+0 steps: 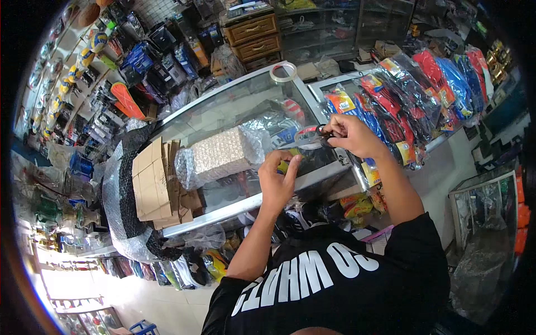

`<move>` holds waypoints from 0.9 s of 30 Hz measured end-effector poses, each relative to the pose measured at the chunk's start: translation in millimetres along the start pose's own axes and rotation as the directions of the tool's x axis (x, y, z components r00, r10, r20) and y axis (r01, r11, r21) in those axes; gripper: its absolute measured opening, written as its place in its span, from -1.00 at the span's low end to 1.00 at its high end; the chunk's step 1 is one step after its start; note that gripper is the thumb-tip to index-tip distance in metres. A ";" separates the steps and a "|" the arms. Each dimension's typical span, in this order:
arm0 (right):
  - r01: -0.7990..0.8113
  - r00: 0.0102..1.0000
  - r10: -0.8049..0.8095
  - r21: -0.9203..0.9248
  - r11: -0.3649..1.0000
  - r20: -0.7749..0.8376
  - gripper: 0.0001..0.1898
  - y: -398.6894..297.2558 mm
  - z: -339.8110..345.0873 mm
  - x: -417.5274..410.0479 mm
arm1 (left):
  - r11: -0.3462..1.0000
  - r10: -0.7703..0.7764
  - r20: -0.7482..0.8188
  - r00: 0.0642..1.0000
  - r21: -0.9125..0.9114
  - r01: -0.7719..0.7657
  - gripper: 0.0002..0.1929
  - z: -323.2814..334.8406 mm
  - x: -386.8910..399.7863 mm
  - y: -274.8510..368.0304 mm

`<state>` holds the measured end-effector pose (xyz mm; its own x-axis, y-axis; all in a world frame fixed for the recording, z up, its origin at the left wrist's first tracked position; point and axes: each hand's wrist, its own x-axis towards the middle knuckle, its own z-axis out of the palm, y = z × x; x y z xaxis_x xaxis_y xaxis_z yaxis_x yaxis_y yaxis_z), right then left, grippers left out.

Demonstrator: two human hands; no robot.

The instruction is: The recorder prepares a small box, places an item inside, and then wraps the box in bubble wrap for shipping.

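My right hand grips what look like black-handled scissors over the right end of the glass counter. A round, clear item with red and white parts, perhaps a tape roll, lies beside their handles; whether I hold it too is unclear. Lower left of it is my left hand, fingers bent and thumb raised near the index finger; a thin clear strip between them cannot be ruled out. A box-shaped parcel in bubble wrap rests on the glass left of my left hand. Another tape roll sits at the counter's far corner.
Flattened cardboard pieces and a bubble wrap roll lie at the counter's left end. Packaged sports goods cover the adjoining counter at right. A wooden drawer unit stands behind. The metal counter edge runs before me.
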<state>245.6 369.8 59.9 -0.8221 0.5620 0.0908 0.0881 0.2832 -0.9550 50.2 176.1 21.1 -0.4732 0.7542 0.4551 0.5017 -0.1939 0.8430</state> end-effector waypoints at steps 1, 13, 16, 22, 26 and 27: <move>0.012 1.000 -0.011 -0.070 0.997 0.006 -0.58 -2.8 0.5 2.4 | 1.000 -0.001 -0.001 1.000 0.001 0.001 -0.81 -1.0 0.1 0.6; -0.011 0.999 0.030 -0.750 0.662 0.012 -0.77 -13.0 5.7 44.4 | 0.980 -0.002 -0.031 1.000 0.197 0.008 -0.85 3.1 3.7 -3.4; 0.046 0.999 -0.038 -0.777 0.628 0.028 -0.60 -12.0 7.8 45.0 | 0.961 0.026 -0.019 0.999 0.276 -0.020 -0.86 3.6 2.8 -5.7; 0.138 0.988 -0.154 -0.487 0.862 0.007 -0.47 -13.9 -4.0 41.4 | 0.956 0.016 -0.019 1.000 0.292 -0.010 -0.85 5.2 -0.6 -7.3; -0.207 0.972 0.202 -0.032 0.978 -0.117 -0.68 -15.7 21.0 7.7 | 0.952 0.015 0.001 1.000 0.304 -0.014 -0.83 6.7 -2.6 -8.3; -0.239 0.967 0.244 0.072 0.968 -0.078 -0.70 -12.1 29.1 -1.6 | 0.950 0.031 0.010 0.999 0.311 -0.033 -0.82 7.3 -4.2 -9.6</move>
<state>229.4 342.8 63.1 -0.7295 0.6727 -0.1233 0.2409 0.0841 -0.9669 52.7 179.4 9.0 -0.4503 0.7538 0.4786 0.7170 -0.0141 0.6969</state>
